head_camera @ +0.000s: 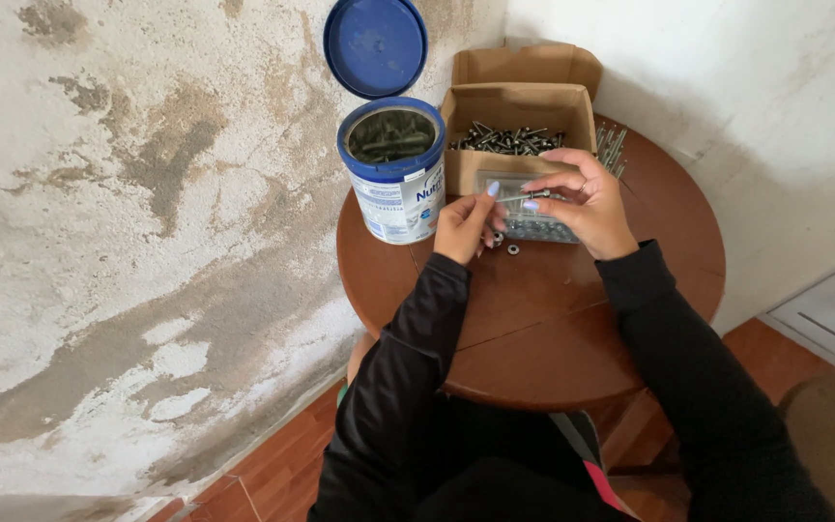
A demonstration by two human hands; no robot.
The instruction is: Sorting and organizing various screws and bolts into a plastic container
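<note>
- A stained, peeling wall (128, 242) meets a white wall in the corner; the floor (282, 464) is reddish wood.
- One round brown surface (533, 329) stands in that corner.
- One cardboard box (519, 106) of screws sits at its back.
- One blue-rimmed tin (393, 169) stands beside the box, lid up.
- One clear tray (533, 227) lies before the box.
- Two hands: the left hand (466, 227) and right hand (587, 208) each pinch an end of one screw (519, 197) above the tray.
- Two small washers (506, 246) lie near the left hand.
</note>
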